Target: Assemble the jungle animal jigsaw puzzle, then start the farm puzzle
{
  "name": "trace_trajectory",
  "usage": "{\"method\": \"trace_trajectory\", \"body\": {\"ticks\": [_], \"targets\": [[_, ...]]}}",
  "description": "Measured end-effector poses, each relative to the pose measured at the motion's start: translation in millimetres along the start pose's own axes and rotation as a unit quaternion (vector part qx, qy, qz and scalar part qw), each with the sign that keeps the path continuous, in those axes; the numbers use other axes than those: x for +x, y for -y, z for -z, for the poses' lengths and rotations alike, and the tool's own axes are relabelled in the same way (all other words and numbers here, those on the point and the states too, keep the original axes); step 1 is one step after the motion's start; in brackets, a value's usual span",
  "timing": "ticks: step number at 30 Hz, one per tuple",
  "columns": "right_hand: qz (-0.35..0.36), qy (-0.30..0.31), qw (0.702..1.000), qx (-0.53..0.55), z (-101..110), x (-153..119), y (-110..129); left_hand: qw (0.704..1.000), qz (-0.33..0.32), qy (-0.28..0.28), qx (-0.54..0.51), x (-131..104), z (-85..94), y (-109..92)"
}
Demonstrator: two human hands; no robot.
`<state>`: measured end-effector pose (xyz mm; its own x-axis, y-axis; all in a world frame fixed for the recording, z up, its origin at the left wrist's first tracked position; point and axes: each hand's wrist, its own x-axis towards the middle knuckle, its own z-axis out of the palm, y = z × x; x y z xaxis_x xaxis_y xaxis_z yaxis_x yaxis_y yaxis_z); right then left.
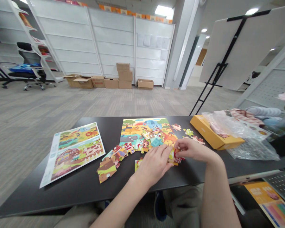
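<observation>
Both hands meet over the near edge of a jigsaw puzzle on the black table. My left hand (154, 160) has its fingers curved over a few puzzle pieces (172, 154), thumb underneath. My right hand (192, 149) pinches a piece with red on it at the same spot; the fingers partly hide it. Just beyond lies the assembled animal scene (133, 129), with loose pieces (154, 136) on top of it. A curved row of pieces (117, 155) spreads out to the left. One green-yellow piece (137, 164) shows beside my left wrist.
A printed picture sheet (78, 148) lies on the table's left side. More loose pieces (188, 132) are scattered near a yellow box (213, 134) with clear plastic bags (249, 145) at the right. Beyond the table stand an easel board (237, 47) and cardboard boxes (111, 83).
</observation>
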<state>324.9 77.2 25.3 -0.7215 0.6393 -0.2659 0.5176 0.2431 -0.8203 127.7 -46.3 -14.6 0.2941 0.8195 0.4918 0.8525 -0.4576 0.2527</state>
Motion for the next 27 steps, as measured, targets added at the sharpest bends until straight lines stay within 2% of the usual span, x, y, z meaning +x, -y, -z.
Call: {"method": "trace_trajectory", "body": {"ticks": [4, 6, 9, 12, 16, 20, 25, 27], "targets": [[-0.052, -0.112, 0.992, -0.037, 33.4, -28.6, -28.4, 0.998, -0.02, 0.065, 0.017, 0.3, -0.4, 0.4], [-0.09, -0.13, 0.986, -0.059, 44.0, -37.2, -40.8, 0.994, -0.035, 0.095, 0.032, -1.0, -2.9, 0.9], [-0.125, -0.13, 0.98, -0.081, 48.7, -37.8, -52.2, 0.992, -0.041, 0.108, 0.05, -3.0, -7.6, 0.1], [-0.114, -0.153, 0.976, -0.101, 47.3, -31.8, -56.4, 0.991, -0.05, 0.111, 0.064, -3.7, -9.5, -2.4], [-0.08, -0.221, 0.962, -0.137, 52.3, -32.0, -62.7, 0.989, -0.071, 0.113, 0.064, -3.0, -7.9, -4.6], [-0.122, -0.314, 0.929, -0.156, 64.3, -42.4, -78.4, 0.988, -0.081, 0.115, 0.068, -0.9, -6.6, -5.1], [-0.184, -0.278, 0.928, -0.164, 68.3, -46.0, -96.2, 0.986, -0.086, 0.126, 0.065, 1.0, -5.6, -8.8], [-0.203, -0.29, 0.918, -0.179, 67.6, -43.7, -98.5, 0.986, -0.084, 0.128, 0.06, 1.0, -5.6, -9.8]]}}
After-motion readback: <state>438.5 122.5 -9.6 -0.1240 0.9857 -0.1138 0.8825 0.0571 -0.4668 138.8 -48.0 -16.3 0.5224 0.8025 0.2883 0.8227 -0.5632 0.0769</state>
